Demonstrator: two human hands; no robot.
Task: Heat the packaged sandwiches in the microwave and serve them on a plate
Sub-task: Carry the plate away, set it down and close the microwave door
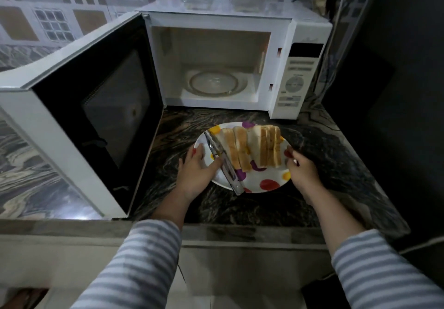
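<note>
White round plate with coloured dots (271,183) sits on dark marble desk (324,164), carrying soft sliced sandwiches (252,147) and metal tongs (223,162). Left hand (197,171) and right hand (301,169) grip opposite rims. Load looks light but slide-prone; keep level. White microwave (240,68) door (96,106) hangs open left, cavity clear.

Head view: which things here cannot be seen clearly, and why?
- Microwave panel labels: too small and blurred.
- Sandwiches: filling hidden between the slices; hot or cold cannot be told.
- Tongs: middle covered by the left hand.
- Plate right rim: hidden by the right hand.
- Jars on top: cut off by the edge.
</note>
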